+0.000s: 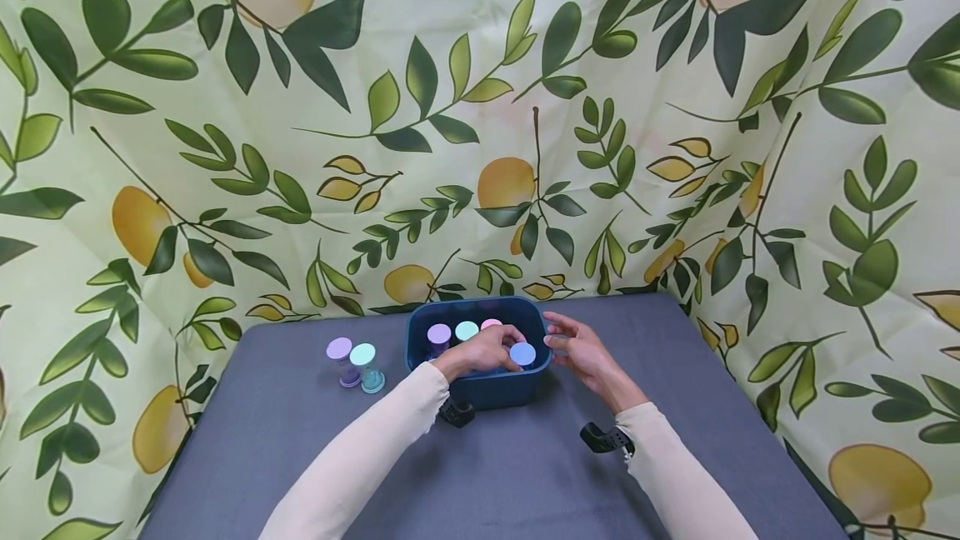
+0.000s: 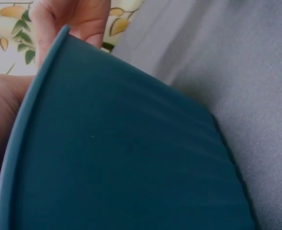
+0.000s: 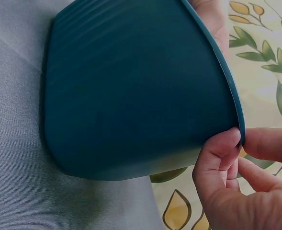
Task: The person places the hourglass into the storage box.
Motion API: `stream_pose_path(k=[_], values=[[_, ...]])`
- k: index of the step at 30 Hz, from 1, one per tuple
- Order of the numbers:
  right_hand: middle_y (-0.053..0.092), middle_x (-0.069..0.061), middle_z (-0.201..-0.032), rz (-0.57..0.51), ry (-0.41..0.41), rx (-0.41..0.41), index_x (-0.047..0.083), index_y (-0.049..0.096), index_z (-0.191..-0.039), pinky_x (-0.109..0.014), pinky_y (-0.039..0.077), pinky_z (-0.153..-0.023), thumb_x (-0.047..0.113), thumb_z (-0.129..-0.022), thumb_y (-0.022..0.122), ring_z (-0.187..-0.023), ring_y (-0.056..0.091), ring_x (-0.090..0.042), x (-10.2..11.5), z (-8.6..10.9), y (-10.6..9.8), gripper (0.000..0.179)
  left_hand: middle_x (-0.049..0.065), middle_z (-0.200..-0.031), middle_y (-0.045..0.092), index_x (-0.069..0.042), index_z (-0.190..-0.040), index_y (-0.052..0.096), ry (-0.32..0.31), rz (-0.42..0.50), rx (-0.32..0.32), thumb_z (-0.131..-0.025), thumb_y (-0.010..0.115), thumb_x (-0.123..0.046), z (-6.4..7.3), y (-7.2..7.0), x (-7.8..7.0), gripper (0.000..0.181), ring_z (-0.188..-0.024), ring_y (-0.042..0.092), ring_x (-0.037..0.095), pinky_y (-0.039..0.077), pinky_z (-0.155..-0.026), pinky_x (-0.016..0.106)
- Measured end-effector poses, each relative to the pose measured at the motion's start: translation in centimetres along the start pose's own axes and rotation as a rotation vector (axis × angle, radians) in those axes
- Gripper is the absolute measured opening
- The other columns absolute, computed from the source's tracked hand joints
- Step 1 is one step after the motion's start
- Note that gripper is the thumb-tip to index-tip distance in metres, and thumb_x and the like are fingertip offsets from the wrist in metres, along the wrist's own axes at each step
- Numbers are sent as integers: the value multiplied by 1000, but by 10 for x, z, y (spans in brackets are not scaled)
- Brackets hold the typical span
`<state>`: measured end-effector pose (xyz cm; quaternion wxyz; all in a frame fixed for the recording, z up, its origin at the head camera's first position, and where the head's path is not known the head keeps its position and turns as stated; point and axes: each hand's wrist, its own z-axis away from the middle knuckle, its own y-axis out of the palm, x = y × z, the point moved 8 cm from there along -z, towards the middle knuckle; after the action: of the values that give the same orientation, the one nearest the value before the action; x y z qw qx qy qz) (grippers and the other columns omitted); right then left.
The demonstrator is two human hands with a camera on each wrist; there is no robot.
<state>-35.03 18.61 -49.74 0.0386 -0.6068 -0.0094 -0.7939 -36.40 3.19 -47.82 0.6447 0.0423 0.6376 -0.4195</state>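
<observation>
With left hand (image 1: 483, 348), dipped inside dark blue bin (image 1: 495, 394), thumb and fingertips around blue-capped timer (image 1: 522, 354) near bin's right end; can't tell whether really pinching it or only touching. With right hand (image 1: 588, 352), at bin's right end, pinching rim between thumb and fingertip, plain in right wrist view.

Also inside bin, left to right: purple-capped timer (image 1: 438, 335), mint-capped timer (image 1: 467, 331), then pink-capped timer (image 1: 491, 323), partly hidden behind left hand. Outside, standing left of bin, just beside each other: second purple-capped timer (image 1: 340, 349), second mint-capped timer (image 1: 364, 356). Both on grey tabletop (image 1: 300, 457), same as bin, upright toward far edge.

On both arms: cream sleeves (image 1: 360, 448), plus black straps (image 1: 606, 439) at wrists. Behind and to both sides: hanging cloth (image 1: 450, 173), printed with green leaves and orange-yellow fruit. In left wrist view, mostly bin's outer wall.
</observation>
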Motion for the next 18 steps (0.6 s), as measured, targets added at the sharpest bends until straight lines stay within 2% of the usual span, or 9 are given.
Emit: stream_pose_path(k=[6,13,18], values=[[45,-9,-121,-7,-15,4,15,45,-147,-32,51,-82,4,-97,55,-100,52,-21,1,1,0,52,10,-105,64,-5,-108,63,-8,-37,16,-81,74,3,-2,4,1,31,-91,54,18,47,-90,34],[45,-8,-120,-8,-24,10,14,44,-147,-32,51,-82,4,-98,54,-101,51,-21,1,1,2,52,10,-100,63,-2,-106,62,-4,-41,30,-80,70,8,-6,8,6,29,-88,54,18,47,-84,29],[45,-8,-121,-3,-21,9,15,44,-147,-31,51,-81,5,-98,54,-103,50,-21,2,1,1,51,7,-98,62,-6,-105,62,-33,-62,36,-82,69,6,-8,9,8,27,-89,54,19,46,-85,31]])
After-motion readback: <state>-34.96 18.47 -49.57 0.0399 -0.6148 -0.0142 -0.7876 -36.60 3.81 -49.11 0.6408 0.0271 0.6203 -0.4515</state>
